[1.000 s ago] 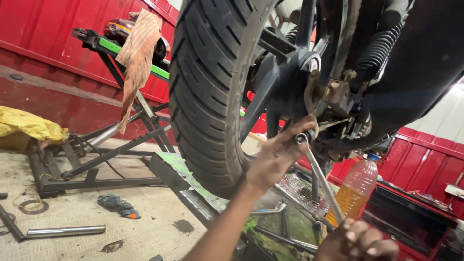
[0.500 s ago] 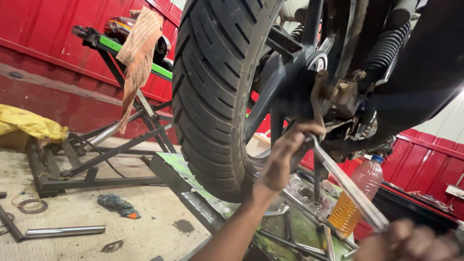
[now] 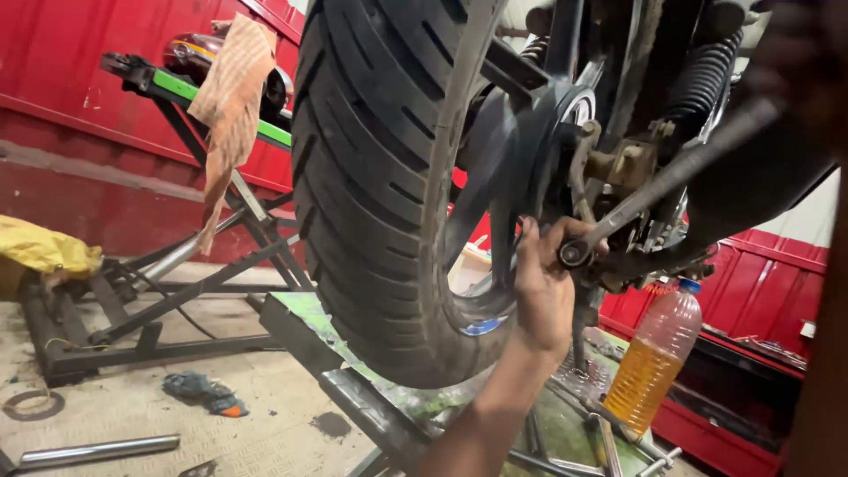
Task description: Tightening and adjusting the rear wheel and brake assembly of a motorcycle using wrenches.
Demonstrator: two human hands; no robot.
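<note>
A motorcycle's rear tyre [image 3: 380, 177] fills the middle of the view, raised on a lift. A long steel spanner [image 3: 671, 172] slants up to the right from the axle area beside the wheel hub. My left hand [image 3: 543, 287] reaches up from below, its fingers curled round the spanner's ring end by the axle. At the top right my right hand [image 3: 799, 62] is dark and blurred, and it grips the far end of the spanner's handle. The coil spring of a shock absorber [image 3: 707, 75] hangs above the spanner.
A plastic bottle of amber liquid [image 3: 658, 353] stands on the green lift platform [image 3: 300, 318]. A checked cloth [image 3: 231, 97] hangs from a second lift at the left. On the floor lie a yellow cloth [image 3: 40, 247], a metal tube [image 3: 97, 449] and a rag [image 3: 203, 393].
The spanner's handle has swung from low at the right up to high at the right, carried by my right hand. My left hand stayed at the axle end. The camera moved closer.
</note>
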